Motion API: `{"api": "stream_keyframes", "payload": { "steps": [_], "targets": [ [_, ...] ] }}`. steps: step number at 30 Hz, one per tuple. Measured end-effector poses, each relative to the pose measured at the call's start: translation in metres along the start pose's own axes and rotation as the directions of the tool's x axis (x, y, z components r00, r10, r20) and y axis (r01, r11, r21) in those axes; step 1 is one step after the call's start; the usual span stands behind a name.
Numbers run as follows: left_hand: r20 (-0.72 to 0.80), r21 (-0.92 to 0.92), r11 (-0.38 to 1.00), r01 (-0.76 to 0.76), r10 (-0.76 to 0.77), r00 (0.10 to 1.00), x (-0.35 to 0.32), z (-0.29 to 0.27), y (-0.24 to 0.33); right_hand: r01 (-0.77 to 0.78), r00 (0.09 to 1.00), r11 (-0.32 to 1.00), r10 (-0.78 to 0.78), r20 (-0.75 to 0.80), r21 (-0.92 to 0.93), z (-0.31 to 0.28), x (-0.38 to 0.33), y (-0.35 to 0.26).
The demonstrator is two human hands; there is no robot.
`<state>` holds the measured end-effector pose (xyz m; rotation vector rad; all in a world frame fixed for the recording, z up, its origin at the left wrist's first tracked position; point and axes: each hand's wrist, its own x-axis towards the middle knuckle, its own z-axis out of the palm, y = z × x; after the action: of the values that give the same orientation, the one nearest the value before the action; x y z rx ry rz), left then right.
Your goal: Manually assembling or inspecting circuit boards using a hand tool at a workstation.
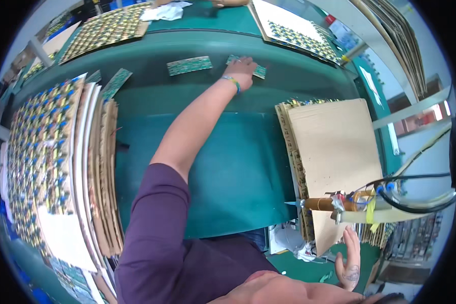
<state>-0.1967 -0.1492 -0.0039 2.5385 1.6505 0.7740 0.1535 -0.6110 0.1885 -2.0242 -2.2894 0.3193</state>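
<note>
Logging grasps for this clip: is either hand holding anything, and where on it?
The left hand lies on a small green board on the belt, covering its left end. The right hand is open, holding nothing.

Small green circuit board [252,67] lies flat on the green belt [197,86].

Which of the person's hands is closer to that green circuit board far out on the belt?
The left hand rests on the board. The right hand is far off, near the body by the cardboard stack.

A tall stack of brown cardboard sheets [104,172] stands at the left, a flat cardboard-topped pile [334,147] at the right, and a white crumpled cloth [165,11] lies far off.
</note>
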Motion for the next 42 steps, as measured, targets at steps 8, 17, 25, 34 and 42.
{"api": "stream_keyframes", "payload": {
  "steps": [8,17,25,34,42],
  "targets": [
    [0.193,0.159,0.987,0.03,-0.061,0.979,0.036,0.004,0.016,0.211,0.863,0.651,0.226,-0.452,0.729,0.069,0.047,-0.074],
    [-0.611,-0.231,0.967,0.107,-0.23,0.758,-0.063,-0.122,0.018,0.455,0.802,0.438,0.176,-0.57,0.775,0.119,0.123,-0.12],
    [-0.521,-0.409,0.851,-0.331,0.079,0.85,-0.182,-0.117,0.084,0.692,0.706,0.121,0.089,-0.703,0.711,0.126,0.143,-0.157],
    [-0.145,-0.512,0.856,0.066,-0.162,0.976,-0.334,-0.163,0.143,0.481,0.758,-0.309,-0.324,-0.566,0.821,0.116,0.16,-0.159],
    [0.25,-0.892,0.301,0.336,-0.291,0.924,-0.376,-0.165,0.143,0.522,0.724,-0.286,-0.349,-0.595,0.803,0.12,0.186,-0.14]
  ]
}}
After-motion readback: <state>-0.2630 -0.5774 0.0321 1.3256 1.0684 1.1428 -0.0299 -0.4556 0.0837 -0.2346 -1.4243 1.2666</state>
